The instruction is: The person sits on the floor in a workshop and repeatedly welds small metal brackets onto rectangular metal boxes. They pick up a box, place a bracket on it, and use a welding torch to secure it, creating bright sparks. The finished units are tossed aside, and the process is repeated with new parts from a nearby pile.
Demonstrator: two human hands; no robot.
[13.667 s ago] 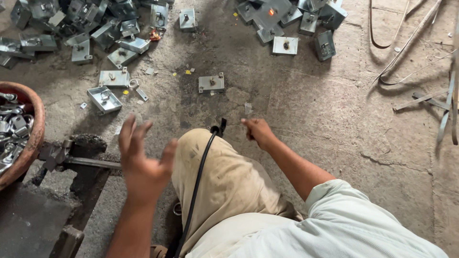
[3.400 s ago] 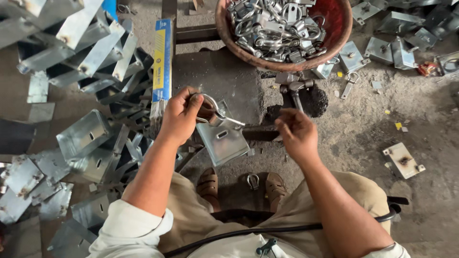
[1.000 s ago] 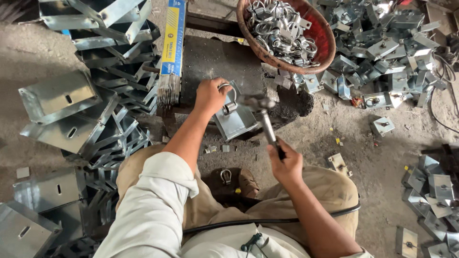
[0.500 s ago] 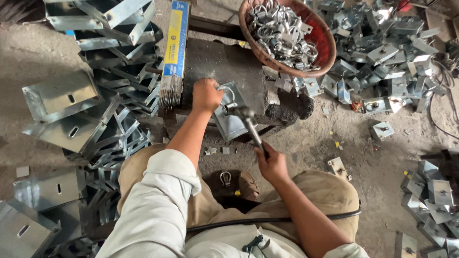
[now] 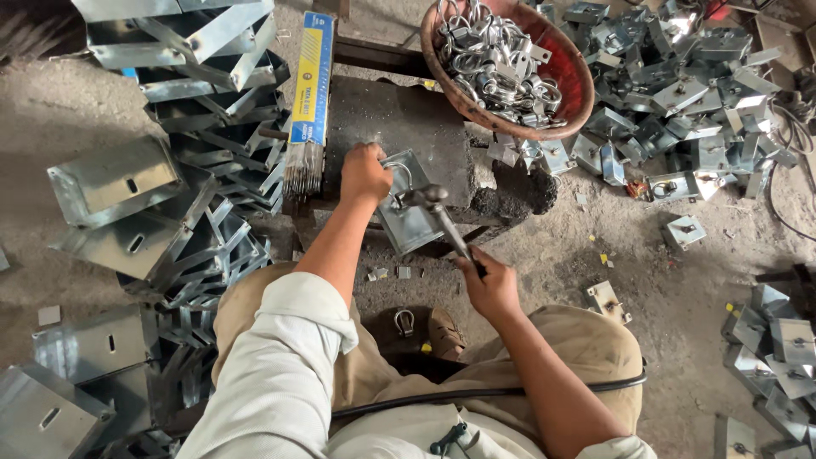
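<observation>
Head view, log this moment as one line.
left hand: steadies bracket | right hand: grips hammer | hammer head on bracket

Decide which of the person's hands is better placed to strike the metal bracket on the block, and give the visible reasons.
Right. The right hand grips the hammer handle, its head over the metal bracket. The left hand is busy steadying the bracket's U-shaped loop on the block.

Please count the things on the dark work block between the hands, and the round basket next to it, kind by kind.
Hammer: 1
Metal bracket under left hand: 1
Electrode box: 1
Basket of shackles: 1
Total: 4
The right hand grips the hammer.
</observation>
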